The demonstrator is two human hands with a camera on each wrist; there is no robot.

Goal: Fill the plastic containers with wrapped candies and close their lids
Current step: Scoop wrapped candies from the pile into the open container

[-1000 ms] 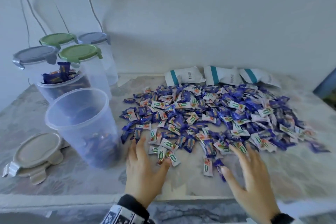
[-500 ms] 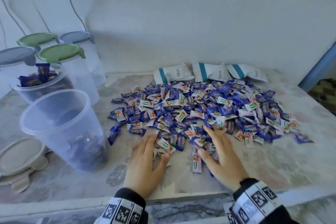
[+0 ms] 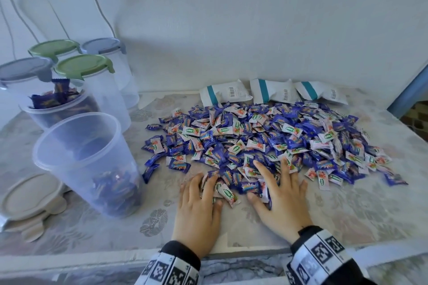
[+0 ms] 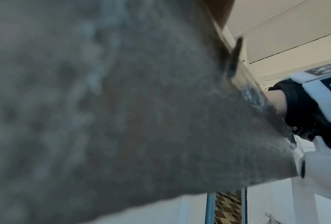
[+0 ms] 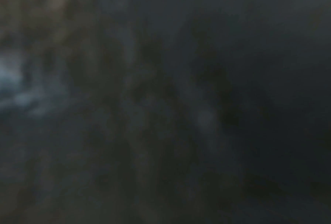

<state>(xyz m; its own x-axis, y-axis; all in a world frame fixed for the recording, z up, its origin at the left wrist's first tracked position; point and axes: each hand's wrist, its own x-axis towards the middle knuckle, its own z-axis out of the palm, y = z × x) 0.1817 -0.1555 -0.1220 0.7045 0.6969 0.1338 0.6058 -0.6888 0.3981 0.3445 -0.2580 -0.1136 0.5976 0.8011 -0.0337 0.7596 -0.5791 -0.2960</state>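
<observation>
- Since a second ago my two hands have drawn close together at the near edge of the candy pile (image 3: 261, 143), raking a small clump between them.
- My left hand (image 3: 196, 210) lies flat, its fingers lightly bent over a few wrappers; the right hand (image 3: 281, 199) is spread, palm down, on the candies. Neither grips anything.
- The open container (image 3: 85, 159), partly filled, stands just left of the hands; behind it a heaped one (image 3: 58, 109), then four lidded ones.
- A beige lid (image 3: 30, 196) rests on the table (image 3: 347, 210) at far left.
- Both wrist views are too blurred to read.
</observation>
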